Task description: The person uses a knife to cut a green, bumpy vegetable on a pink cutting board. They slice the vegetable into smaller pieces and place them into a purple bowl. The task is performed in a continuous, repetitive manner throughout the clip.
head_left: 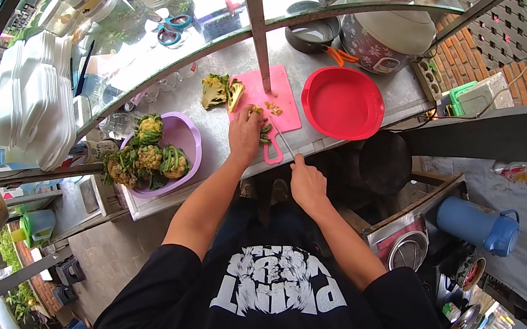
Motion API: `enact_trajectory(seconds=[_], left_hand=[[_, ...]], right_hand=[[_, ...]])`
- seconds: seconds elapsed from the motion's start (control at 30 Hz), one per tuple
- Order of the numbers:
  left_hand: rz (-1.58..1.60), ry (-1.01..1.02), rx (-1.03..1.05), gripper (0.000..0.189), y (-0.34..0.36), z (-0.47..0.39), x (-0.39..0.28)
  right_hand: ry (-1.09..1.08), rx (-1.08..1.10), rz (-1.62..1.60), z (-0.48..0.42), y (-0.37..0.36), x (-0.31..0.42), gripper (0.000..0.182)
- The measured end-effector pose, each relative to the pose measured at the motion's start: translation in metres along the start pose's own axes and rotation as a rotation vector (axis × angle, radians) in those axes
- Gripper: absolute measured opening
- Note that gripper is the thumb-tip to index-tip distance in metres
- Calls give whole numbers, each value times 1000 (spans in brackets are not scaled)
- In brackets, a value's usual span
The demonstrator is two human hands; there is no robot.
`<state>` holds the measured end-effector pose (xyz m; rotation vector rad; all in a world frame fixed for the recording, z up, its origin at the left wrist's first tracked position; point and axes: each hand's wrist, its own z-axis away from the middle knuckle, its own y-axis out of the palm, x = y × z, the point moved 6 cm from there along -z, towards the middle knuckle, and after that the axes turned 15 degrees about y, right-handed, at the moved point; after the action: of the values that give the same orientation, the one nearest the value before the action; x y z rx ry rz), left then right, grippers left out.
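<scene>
My left hand [246,133] presses a piece of cauliflower [256,109] onto a pink cutting board [289,88]; the fingers hide most of the piece. In my right hand [308,180] is the handle of a knife [284,138], its blade reaching over the board towards the left fingertips. Small yellowish cauliflower bits [273,108] lie just beyond the blade. Green leaf trimmings [265,133] sit near the board's handle. Cut cauliflower chunks with leaves [214,91] rest at the board's left edge. Whole yellowish cauliflower heads [148,157] fill part of a purple basin [196,146] on the left.
A red basin [343,103] stands right of the board. Behind it are a saucepan [312,35] with orange handles and a large flowered rice cooker [384,39]. A metal upright [255,13] of the glass case rises close beyond my hands. A blue flask [476,225] is at right.
</scene>
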<state>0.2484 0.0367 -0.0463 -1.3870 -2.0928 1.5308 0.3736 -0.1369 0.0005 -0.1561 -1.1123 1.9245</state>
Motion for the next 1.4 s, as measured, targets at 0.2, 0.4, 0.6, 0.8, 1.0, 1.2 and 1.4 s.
enact_trajectory(seconds=[0.2, 0.4, 0.6, 0.8, 1.0, 1.2, 1.4], left_hand=[[-25, 3, 60, 19, 0, 2, -3], [-34, 52, 125, 24, -5, 0, -11], [-61, 109, 191, 39, -5, -1, -12], [147, -80, 72, 37, -8, 0, -3], [753, -407, -57, 29, 0, 7, 9], [73, 5, 95, 18, -11, 5, -2], [29, 125, 108, 20, -12, 12, -4]], right_hand=[[5, 1, 63, -2, -2, -1, 28], [15, -62, 160, -5, -1, -6, 52], [4, -59, 174, 0, -11, -2, 56], [-2, -66, 179, -3, -13, -6, 55], [-22, -72, 106, -1, -7, -9, 47], [-28, -69, 45, 3, -8, -8, 36], [-30, -43, -25, 1, -7, -8, 34]])
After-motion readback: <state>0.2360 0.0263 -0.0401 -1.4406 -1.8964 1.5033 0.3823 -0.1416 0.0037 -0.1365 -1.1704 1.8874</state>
